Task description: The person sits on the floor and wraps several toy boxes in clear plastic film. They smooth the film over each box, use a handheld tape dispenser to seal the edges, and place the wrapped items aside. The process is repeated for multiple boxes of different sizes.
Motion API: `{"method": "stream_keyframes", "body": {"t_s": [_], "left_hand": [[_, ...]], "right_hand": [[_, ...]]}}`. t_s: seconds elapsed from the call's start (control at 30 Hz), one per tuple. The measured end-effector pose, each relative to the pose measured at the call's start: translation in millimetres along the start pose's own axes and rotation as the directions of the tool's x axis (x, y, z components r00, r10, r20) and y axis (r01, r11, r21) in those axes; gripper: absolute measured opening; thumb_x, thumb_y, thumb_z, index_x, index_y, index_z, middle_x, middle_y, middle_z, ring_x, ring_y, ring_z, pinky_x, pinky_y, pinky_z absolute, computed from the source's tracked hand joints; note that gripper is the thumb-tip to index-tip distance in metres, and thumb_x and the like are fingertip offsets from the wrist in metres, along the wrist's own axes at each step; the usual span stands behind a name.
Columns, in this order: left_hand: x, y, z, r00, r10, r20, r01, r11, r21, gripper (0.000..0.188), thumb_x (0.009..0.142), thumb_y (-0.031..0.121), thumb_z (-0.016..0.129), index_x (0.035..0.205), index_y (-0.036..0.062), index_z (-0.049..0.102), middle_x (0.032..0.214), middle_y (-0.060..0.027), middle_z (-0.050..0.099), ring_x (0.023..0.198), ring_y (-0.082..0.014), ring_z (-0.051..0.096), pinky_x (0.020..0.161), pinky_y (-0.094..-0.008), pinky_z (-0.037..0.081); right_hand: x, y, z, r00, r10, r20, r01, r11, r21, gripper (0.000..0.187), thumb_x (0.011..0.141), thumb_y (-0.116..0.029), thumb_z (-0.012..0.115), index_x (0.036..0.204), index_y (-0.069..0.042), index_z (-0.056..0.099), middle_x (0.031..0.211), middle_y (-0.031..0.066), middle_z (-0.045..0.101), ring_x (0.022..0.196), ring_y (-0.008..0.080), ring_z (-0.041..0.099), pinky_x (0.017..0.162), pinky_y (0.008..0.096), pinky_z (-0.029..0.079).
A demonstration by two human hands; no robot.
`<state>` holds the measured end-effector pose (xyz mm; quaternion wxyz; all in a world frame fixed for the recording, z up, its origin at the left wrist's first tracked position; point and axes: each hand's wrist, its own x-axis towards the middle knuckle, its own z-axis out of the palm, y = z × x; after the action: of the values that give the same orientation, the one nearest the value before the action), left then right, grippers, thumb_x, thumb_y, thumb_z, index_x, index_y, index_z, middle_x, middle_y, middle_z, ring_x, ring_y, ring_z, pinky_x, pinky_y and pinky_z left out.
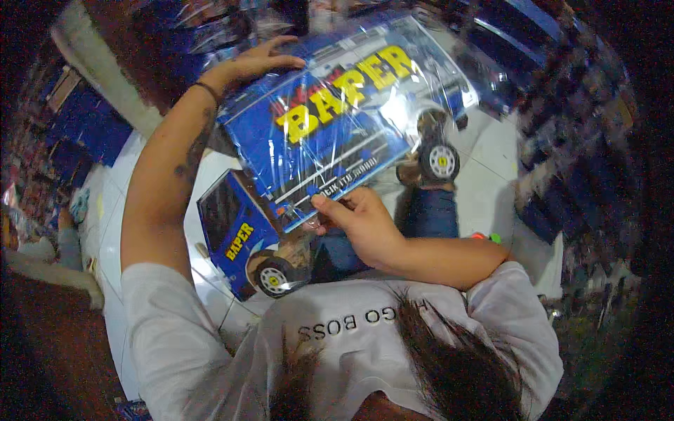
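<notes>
A large blue toy truck [337, 119] in clear plastic wrap lies tilted across the middle, with its cab [228, 235] at the lower left. Yellow lettering and silver-rimmed black wheels show on its side. My left hand [256, 63] reaches round the cab end to the truck's far edge, fingers stretched out and apart, touching the wrap. Below, my right hand [368, 224] is closed on the near lower edge of the box body, thumb on top. The fingertips under that edge are partly hidden.
Pale floor tiles [488, 140] show around the truck. Dark blue wrapped goods [562, 161] crowd the right side, blurred. A pale post-like shape [105, 63] stands at the upper left. Small red and green pieces [486, 237] lie beside my right forearm.
</notes>
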<state>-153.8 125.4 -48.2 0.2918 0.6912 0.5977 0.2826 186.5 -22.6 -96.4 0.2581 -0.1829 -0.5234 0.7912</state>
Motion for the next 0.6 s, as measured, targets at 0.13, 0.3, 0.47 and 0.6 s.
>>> {"method": "stream_keyframes", "body": {"t_s": [0.13,0.3,0.47,0.6], "left_hand": [[44.1,14.5,91.3,0.940,0.119,0.319,-0.176,0.972,0.157,0.092,0.081,0.054,0.068,0.150,0.0180,0.020,0.139,-0.0261,0.040,0.130,-0.0345,0.040,0.108,-0.0427,0.034],[-9.4,-22.2,237.0,0.795,-0.017,0.606,-0.043,0.995,0.084,0.100,0.079,0.059,0.068,0.152,0.0135,0.015,0.144,-0.0283,0.036,0.135,-0.0346,0.035,0.110,-0.0413,0.031],[-104.0,19.2,245.6,0.886,0.426,0.183,-0.456,0.730,0.509,0.097,0.074,0.046,0.076,0.148,0.0060,0.027,0.142,-0.0217,0.042,0.131,-0.0326,0.042,0.109,-0.0404,0.034],[-270.6,42.1,186.6,0.887,0.386,0.254,-0.461,0.760,0.458,0.087,0.070,0.029,0.081,0.143,0.0068,0.038,0.142,-0.0143,0.045,0.131,-0.0317,0.042,0.111,-0.0429,0.030]], "right_hand": [[-32.9,52.6,23.6,0.951,0.063,-0.304,-0.022,0.990,0.136,0.018,0.095,-0.016,0.058,0.100,0.001,0.064,0.090,0.0067,0.068,0.078,0.0138,0.065,0.066,0.0275,0.053],[-101.5,147.3,39.2,0.835,0.436,-0.337,-0.323,0.883,0.340,0.029,0.096,-0.027,0.057,0.108,-0.002,0.061,0.108,0.0092,0.067,0.093,0.0185,0.066,0.075,0.0310,0.051],[-176.2,123.6,-11.2,0.945,0.130,0.299,-0.079,0.981,-0.177,0.058,0.098,-0.033,0.049,0.143,0.001,0.036,0.123,0.0183,0.061,0.103,0.0248,0.064,0.080,0.0339,0.054],[-263.1,113.1,-88.9,0.257,-0.853,-0.454,0.267,0.514,-0.815,0.053,0.092,-0.035,0.059,0.131,-0.003,0.047,0.115,0.0142,0.063,0.103,0.0247,0.061,0.092,0.0349,0.047]]}}
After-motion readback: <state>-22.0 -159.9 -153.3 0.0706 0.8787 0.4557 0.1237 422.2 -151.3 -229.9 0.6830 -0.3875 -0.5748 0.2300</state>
